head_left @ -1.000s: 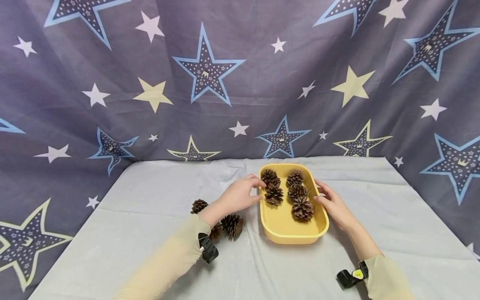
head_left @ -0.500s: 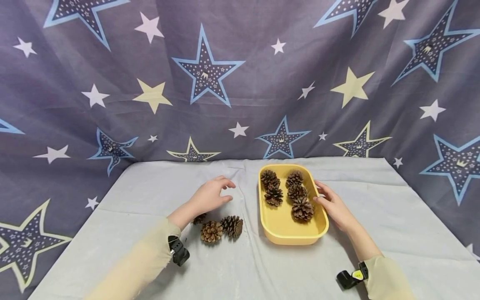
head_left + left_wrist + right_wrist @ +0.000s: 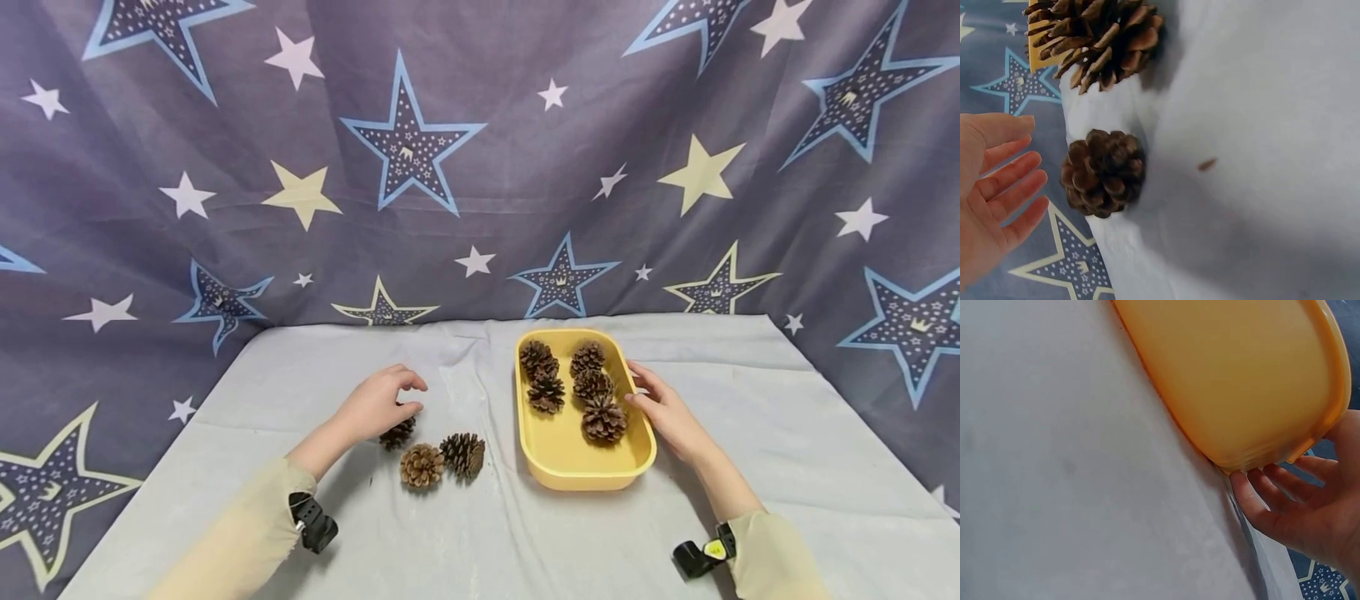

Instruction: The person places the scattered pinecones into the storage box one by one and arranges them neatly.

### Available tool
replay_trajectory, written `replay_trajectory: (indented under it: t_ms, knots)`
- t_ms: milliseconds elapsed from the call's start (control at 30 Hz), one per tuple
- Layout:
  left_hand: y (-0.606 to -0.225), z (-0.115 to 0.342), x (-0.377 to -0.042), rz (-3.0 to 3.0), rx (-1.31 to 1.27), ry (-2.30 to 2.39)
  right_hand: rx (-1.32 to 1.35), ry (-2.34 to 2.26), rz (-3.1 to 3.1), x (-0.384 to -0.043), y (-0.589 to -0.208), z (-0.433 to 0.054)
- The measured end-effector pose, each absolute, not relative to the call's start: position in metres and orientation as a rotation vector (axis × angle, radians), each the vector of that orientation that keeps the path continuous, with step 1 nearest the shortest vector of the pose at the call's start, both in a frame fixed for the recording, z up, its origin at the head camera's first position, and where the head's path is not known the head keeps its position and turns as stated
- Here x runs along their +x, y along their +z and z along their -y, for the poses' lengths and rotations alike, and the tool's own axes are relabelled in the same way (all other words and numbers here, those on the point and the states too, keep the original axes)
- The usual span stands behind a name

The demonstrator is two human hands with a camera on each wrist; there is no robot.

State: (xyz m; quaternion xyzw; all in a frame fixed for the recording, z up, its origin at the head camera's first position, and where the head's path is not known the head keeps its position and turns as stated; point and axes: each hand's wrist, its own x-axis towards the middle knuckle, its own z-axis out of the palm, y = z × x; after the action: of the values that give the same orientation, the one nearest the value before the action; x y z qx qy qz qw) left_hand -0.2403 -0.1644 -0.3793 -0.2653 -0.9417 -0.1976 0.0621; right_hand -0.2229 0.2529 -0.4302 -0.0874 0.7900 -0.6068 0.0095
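My left hand point(image 3: 375, 406) hovers over the left part of the cloth, fingers loosely bent and nothing in them. Just below it lies a brown pine cone point(image 3: 397, 435), partly covered by the hand in the head view; the left wrist view shows this pine cone point(image 3: 1102, 174) apart from the fingertips. Two more lie close by, a lighter pine cone point(image 3: 422, 467) and a darker pine cone point(image 3: 462, 456). At right, my right hand point(image 3: 667, 414) holds the side of a yellow plastic tub point(image 3: 577, 481), thumb at the rim, fingers against the outer wall.
Inside the tub, several pine cones point(image 3: 592, 386) sit in two rows toward its far end. A pale grey cloth point(image 3: 450, 542) covers the table. Behind it hangs a dark star-patterned curtain point(image 3: 465, 75). A small brown flake point(image 3: 1207, 164) lies on the cloth.
My left hand has drawn away from the tub's left rim, moving left to above the loose pine cones. The right hand and the tub have stayed in place.
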Motion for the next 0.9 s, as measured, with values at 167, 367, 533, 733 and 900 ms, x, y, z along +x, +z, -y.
replay_trajectory:
  t_ms: [167,367,533,733,900]
  knots:
    - [-0.384,0.175,-0.234,2.839,-0.781,-0.588,-0.272,-1.908,-2.452,-0.223,-0.431,-0.253]
    - [-0.391,0.184,-0.229,2.859,-0.760,-0.584,-0.279,-1.908,-2.451,-0.223,-0.432,-0.253]
    - [-0.397,0.186,-0.228,2.873,-0.745,-0.586,-0.282,-1.892,-2.461,-0.223,-0.431,-0.253]
    - [-0.401,0.185,-0.229,2.874,-0.748,-0.605,-0.266,-1.894,-2.453,-0.222,-0.430,-0.253]
    - [-0.404,0.186,-0.231,2.894,-0.766,-0.620,-0.262,-1.883,-2.459,-0.223,-0.429,-0.253]
